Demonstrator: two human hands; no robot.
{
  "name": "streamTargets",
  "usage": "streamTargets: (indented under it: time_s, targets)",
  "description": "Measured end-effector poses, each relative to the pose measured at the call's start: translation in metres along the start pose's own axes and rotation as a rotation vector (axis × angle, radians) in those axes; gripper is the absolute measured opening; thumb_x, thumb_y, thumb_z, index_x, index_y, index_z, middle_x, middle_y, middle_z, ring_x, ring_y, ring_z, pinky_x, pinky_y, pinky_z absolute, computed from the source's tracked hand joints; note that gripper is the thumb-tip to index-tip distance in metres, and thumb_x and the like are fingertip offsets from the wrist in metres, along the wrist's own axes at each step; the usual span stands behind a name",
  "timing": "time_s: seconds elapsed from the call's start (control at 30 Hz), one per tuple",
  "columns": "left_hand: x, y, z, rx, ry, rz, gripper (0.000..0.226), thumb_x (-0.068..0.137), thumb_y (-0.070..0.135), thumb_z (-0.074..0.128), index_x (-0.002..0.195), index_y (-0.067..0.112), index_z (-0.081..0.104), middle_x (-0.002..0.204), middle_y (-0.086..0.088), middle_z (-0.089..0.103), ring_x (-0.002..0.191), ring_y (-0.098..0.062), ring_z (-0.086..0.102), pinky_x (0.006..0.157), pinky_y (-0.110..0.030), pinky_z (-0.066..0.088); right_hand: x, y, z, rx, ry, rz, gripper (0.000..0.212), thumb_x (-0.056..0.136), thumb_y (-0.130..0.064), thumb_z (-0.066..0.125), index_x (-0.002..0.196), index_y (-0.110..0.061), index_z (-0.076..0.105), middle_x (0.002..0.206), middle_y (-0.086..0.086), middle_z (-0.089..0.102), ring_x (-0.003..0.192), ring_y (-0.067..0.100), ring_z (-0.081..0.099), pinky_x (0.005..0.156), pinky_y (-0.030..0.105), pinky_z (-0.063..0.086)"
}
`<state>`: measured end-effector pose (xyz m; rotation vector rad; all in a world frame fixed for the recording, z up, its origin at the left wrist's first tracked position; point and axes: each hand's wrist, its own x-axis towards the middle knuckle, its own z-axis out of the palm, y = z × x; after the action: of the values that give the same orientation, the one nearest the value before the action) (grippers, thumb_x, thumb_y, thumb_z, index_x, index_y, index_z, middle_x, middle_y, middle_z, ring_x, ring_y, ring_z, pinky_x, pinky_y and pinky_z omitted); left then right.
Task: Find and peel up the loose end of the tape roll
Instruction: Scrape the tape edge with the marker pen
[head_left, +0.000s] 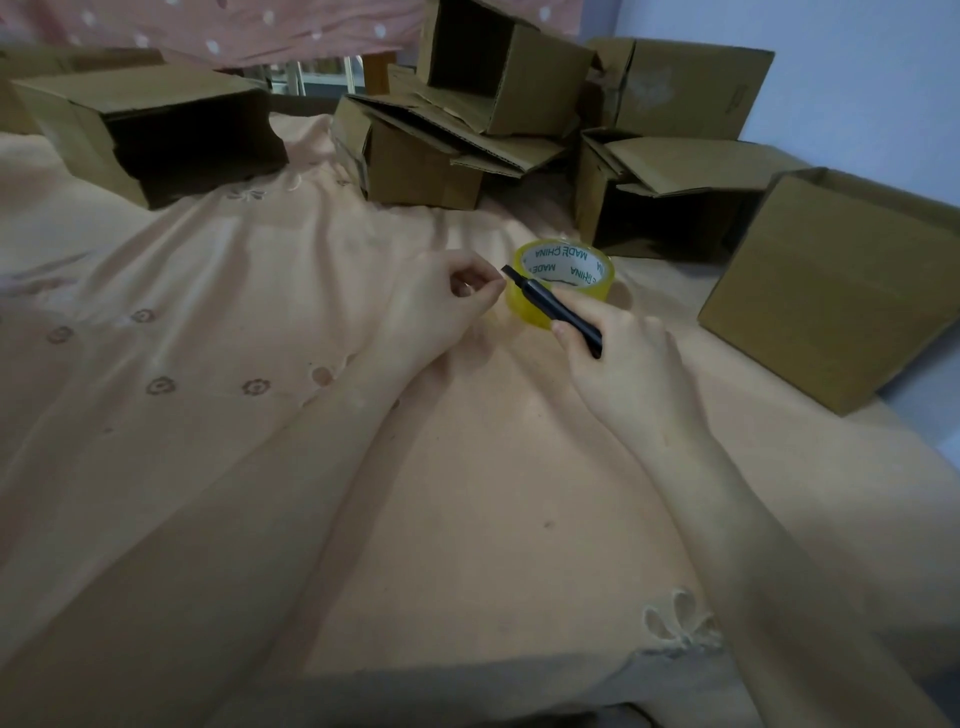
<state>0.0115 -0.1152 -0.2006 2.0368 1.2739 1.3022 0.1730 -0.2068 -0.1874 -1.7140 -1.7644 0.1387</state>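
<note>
A yellow-tinted clear tape roll (582, 291) lies flat on the peach bedsheet, its white core printed in green. My left hand (441, 306) is at the roll's left side, thumb and forefinger pinched together against its outer wall. Whether a tape end sits between them is too small to tell. My right hand (618, 358) holds a black utility knife (561, 312), which lies across the roll's near edge with its tip pointing at my left fingertips.
Several open cardboard boxes ring the far side: one at the left (150, 130), a pile in the middle (457, 130), and one close on the right (836, 291). The peach sheet (260, 364) spreads out in front of me.
</note>
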Motion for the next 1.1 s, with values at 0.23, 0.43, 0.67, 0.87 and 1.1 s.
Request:
streamTargets:
  time_s: [0.23,0.43,0.67,0.87,1.1]
  targets:
    - [-0.0001,0.0023,0.0006,0.016,-0.014,0.011,0.007,0.083,0.017,0.067,0.085,0.015,0.073,0.073,0.001,0.065,0.059,-0.005,0.049,0.057,-0.01,0.038,-0.0007,-0.0016,0.0003,-0.012,-0.004,-0.005,0.037,0.093,-0.033,0.051,0.128,-0.043,0.05,0.109,0.008,0.069,0.1,0.035,0.061,0.082,0.046,0.053]
    - [0.0007,0.0015,0.001,0.019,-0.027,0.012,0.007,0.083,0.016,0.067,0.085,0.014,0.073,0.075,-0.003,0.067,0.06,-0.005,0.048,0.057,-0.012,0.038,-0.0004,-0.0035,-0.0003,-0.009,-0.013,0.015,0.037,0.092,-0.032,0.051,0.128,-0.041,0.052,0.111,0.008,0.069,0.103,0.035,0.06,0.085,0.047,0.052]
    - [0.0012,0.0013,-0.0005,0.019,-0.024,-0.014,0.005,0.083,0.016,0.067,0.082,0.017,0.071,0.075,-0.004,0.066,0.06,-0.005,0.049,0.057,-0.009,0.038,-0.0019,-0.0047,-0.0018,-0.034,-0.03,0.038,0.035,0.092,-0.031,0.052,0.126,-0.042,0.054,0.109,0.009,0.068,0.101,0.036,0.059,0.083,0.046,0.052]
    - [0.0002,0.0024,-0.0015,0.034,-0.033,-0.006,0.008,0.085,0.018,0.065,0.087,0.015,0.073,0.074,0.002,0.066,0.062,-0.004,0.052,0.058,-0.008,0.039,-0.0011,-0.0043,-0.0004,-0.035,-0.045,0.036,0.035,0.092,-0.03,0.051,0.125,-0.04,0.054,0.106,0.012,0.068,0.099,0.038,0.059,0.081,0.048,0.052]
    - [0.0009,0.0025,-0.0009,0.038,-0.029,-0.002,0.007,0.085,0.017,0.065,0.085,0.016,0.073,0.076,0.001,0.066,0.066,-0.005,0.054,0.06,-0.01,0.04,-0.0008,-0.0042,0.0001,-0.053,-0.048,0.039,0.032,0.091,-0.03,0.052,0.122,-0.038,0.057,0.103,0.013,0.068,0.097,0.038,0.058,0.079,0.047,0.052]
